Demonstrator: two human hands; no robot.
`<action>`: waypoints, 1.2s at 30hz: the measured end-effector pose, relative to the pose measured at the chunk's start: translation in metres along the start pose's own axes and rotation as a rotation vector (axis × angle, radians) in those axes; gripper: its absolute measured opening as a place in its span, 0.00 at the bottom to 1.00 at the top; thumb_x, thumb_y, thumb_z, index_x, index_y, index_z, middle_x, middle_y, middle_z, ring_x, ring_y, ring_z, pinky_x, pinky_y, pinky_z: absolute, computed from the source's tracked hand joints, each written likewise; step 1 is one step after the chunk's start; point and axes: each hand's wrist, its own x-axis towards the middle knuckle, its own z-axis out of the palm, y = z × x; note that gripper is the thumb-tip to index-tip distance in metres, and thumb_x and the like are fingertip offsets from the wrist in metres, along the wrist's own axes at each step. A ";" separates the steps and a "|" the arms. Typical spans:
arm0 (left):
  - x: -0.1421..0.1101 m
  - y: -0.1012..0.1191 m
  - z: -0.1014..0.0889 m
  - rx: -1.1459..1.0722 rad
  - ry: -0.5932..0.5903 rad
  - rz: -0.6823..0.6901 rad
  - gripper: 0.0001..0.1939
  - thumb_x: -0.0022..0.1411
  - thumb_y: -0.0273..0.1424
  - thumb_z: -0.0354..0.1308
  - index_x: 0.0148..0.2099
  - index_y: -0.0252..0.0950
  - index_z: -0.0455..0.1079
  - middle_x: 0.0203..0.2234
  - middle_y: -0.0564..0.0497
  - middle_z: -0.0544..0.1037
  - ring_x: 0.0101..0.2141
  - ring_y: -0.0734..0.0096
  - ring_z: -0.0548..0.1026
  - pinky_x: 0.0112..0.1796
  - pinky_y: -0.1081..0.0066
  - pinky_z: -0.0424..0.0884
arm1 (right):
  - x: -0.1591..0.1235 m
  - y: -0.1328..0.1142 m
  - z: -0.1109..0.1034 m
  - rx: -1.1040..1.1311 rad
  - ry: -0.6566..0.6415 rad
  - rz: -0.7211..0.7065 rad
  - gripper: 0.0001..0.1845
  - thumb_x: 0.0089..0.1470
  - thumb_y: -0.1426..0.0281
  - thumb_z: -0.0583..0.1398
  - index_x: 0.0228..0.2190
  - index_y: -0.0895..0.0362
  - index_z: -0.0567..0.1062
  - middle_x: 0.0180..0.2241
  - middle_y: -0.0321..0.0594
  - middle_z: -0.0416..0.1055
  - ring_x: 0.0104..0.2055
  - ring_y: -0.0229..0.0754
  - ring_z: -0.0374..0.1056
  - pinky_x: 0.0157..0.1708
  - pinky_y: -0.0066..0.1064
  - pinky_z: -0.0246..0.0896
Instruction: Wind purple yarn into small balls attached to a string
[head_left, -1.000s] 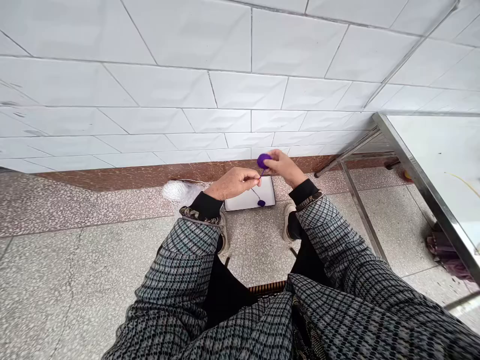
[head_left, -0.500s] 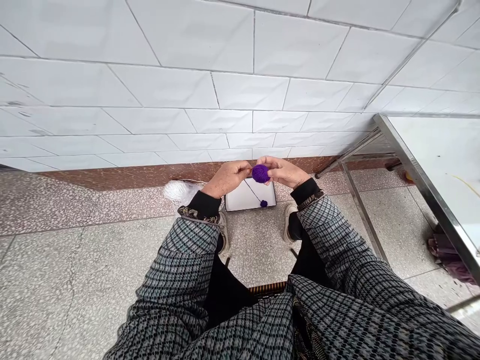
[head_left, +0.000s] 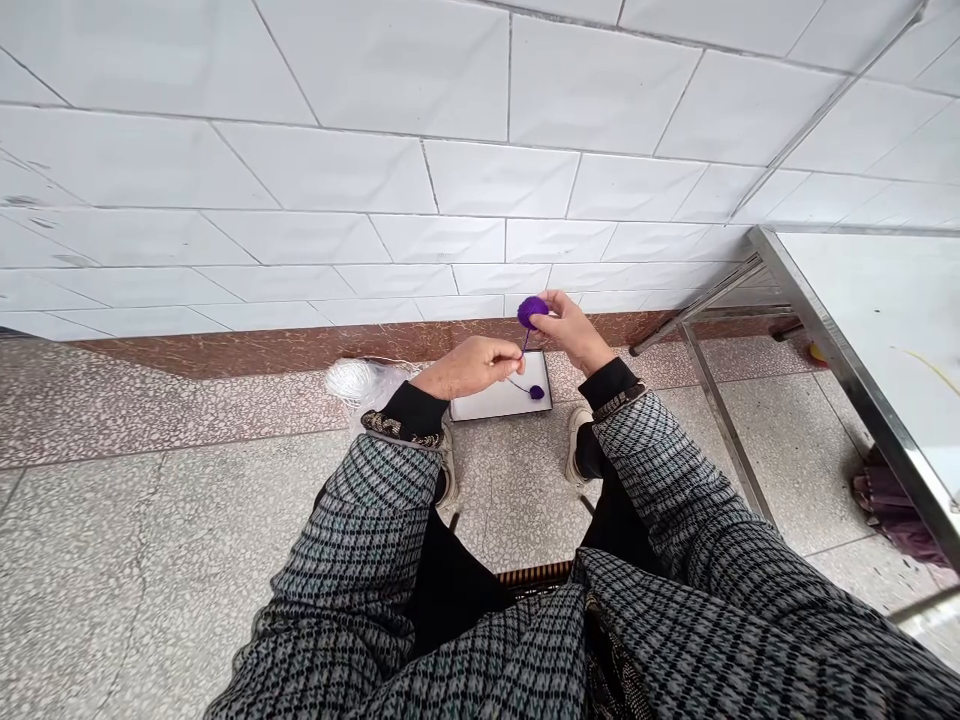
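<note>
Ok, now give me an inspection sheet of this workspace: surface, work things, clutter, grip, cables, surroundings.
Surface: speckled floor, with a shallow white tray on it.
Work things: larger purple ball held up; smaller purple ball in the tray.
Clutter: white yarn bundle left of the tray.
Grip: left hand pinches the purple strand; right hand holds the larger purple ball.
Cables: nothing seen for certain; yellow strand on the table, type unclear.
Surroundings: tiled wall ahead; table at right.
</note>
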 end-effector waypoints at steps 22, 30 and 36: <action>0.002 -0.002 0.001 0.001 -0.108 -0.021 0.12 0.61 0.33 0.50 0.33 0.35 0.73 0.25 0.52 0.74 0.27 0.73 0.68 0.33 0.72 0.64 | 0.000 -0.006 -0.006 0.154 -0.069 -0.080 0.21 0.47 0.65 0.67 0.39 0.53 0.62 0.40 0.36 0.68 0.34 0.34 0.68 0.34 0.28 0.69; -0.003 -0.004 -0.008 -0.081 0.255 -0.126 0.12 0.60 0.35 0.51 0.34 0.33 0.72 0.26 0.51 0.74 0.28 0.72 0.69 0.33 0.70 0.66 | -0.011 -0.002 -0.002 -0.254 -0.501 0.110 0.16 0.46 0.78 0.64 0.38 0.57 0.69 0.33 0.36 0.70 0.29 0.34 0.64 0.26 0.25 0.64; -0.003 -0.013 -0.010 -0.090 0.309 -0.164 0.12 0.61 0.37 0.51 0.33 0.34 0.70 0.24 0.52 0.73 0.28 0.71 0.68 0.33 0.70 0.65 | -0.017 -0.012 -0.005 0.141 -0.733 0.066 0.20 0.44 0.73 0.67 0.41 0.57 0.69 0.37 0.36 0.71 0.33 0.34 0.67 0.31 0.26 0.68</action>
